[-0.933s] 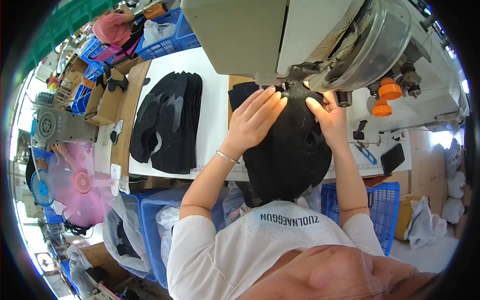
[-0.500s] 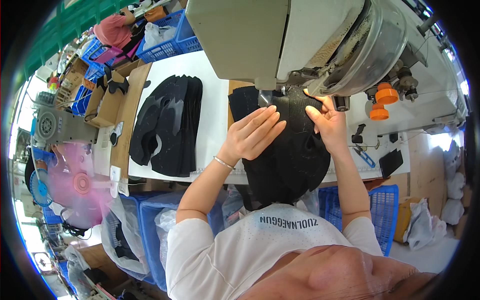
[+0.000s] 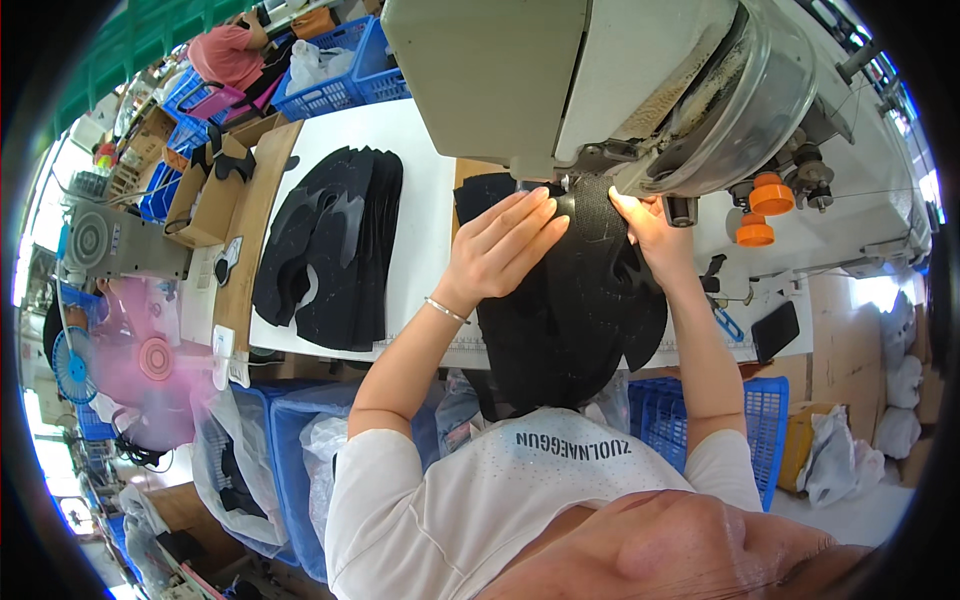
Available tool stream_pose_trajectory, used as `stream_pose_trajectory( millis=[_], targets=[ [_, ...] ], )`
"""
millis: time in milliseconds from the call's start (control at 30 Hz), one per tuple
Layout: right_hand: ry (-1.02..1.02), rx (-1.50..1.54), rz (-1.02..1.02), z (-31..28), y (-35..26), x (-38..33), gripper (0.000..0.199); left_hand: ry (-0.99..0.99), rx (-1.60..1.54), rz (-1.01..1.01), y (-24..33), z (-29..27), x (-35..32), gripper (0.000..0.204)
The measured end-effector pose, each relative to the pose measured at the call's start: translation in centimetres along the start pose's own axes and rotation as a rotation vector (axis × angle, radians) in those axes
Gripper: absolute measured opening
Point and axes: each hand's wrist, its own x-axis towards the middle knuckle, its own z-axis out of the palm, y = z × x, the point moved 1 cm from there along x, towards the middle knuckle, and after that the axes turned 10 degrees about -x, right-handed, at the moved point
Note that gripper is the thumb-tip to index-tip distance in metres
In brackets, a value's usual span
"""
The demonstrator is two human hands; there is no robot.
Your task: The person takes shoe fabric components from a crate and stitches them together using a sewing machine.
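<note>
Both hands, left hand (image 3: 500, 250) and right hand (image 3: 650, 235), press flat with spread fingers on the black fabric piece (image 3: 580, 310), steadying it beneath the sewing machine (image 3: 600, 90).

The white table (image 3: 425, 200) carries a sewing machine (image 3: 600, 80), a stack of black cut pieces (image 3: 335, 250) to its left, and black fabric (image 3: 580, 300) under the machine's head.

I am pressing black fabric (image 3: 570, 300) on a white bench (image 3: 420, 200); at ten o'clock a black stack (image 3: 330, 250) is lying, at two o'clock orange knobs (image 3: 765, 205) are showing.
</note>
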Motion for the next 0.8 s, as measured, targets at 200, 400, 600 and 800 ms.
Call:
stream_pose_trajectory(
  millis=[200,400,600,800],
  targets=[
    [-0.003,-0.036,-0.059,-0.3,0.1,0.9,0.016,-0.066,-0.114,-0.191,1.6,-1.2,1.0,0.026],
    [0.011,-0.303,-0.098,-0.9,1.8,1.5,0.011,-0.288,-0.061,-0.466,6.1,-1.9,3.7,0.044],
    [0.013,-0.263,-0.067,-1.1,4.5,2.6,0.015,-0.354,0.212,-0.402,6.3,-0.2,2.6,0.061],
    [0.024,-0.106,-0.066,-1.0,4.8,2.5,0.02,-0.356,0.218,-0.423,6.2,-0.1,2.7,0.058]
  ],
)
